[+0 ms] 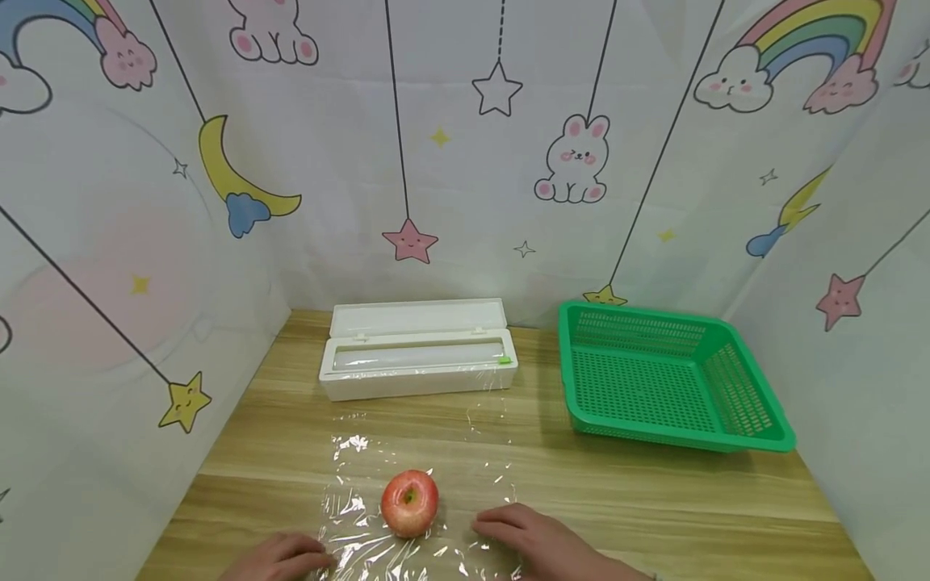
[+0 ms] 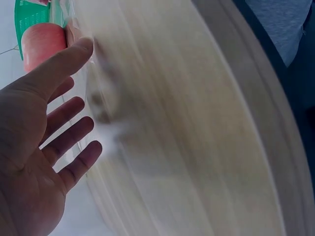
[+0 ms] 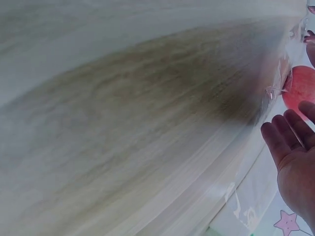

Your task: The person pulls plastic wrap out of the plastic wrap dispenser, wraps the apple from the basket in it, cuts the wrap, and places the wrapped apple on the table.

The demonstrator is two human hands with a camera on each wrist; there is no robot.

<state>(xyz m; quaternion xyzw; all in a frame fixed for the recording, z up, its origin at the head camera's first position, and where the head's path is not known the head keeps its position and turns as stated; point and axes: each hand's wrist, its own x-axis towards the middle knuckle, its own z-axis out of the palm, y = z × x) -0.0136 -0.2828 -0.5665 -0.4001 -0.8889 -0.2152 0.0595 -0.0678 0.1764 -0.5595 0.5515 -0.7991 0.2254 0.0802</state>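
Note:
A red apple [image 1: 410,503] sits on a sheet of clear cling film [image 1: 356,516], which lies over the wooden table and runs back toward a white dispenser box. On the apple's left, my left hand [image 1: 279,557] is at the film's edge; its fingers [image 2: 74,132] look spread and relaxed in the left wrist view, holding nothing. To the apple's right is my right hand [image 1: 541,541], with fingers [image 3: 288,130] extended in the right wrist view and nothing gripped. Neither hand touches the apple. Whether the fingertips touch the film, I cannot tell.
Behind the apple stands the white film dispenser box [image 1: 417,379], its lid raised, with a film roll inside and a small green piece [image 1: 504,360] at its right. A green plastic basket [image 1: 676,387] stands at the back right. Patterned white cloth surrounds the wooden table [image 1: 654,500].

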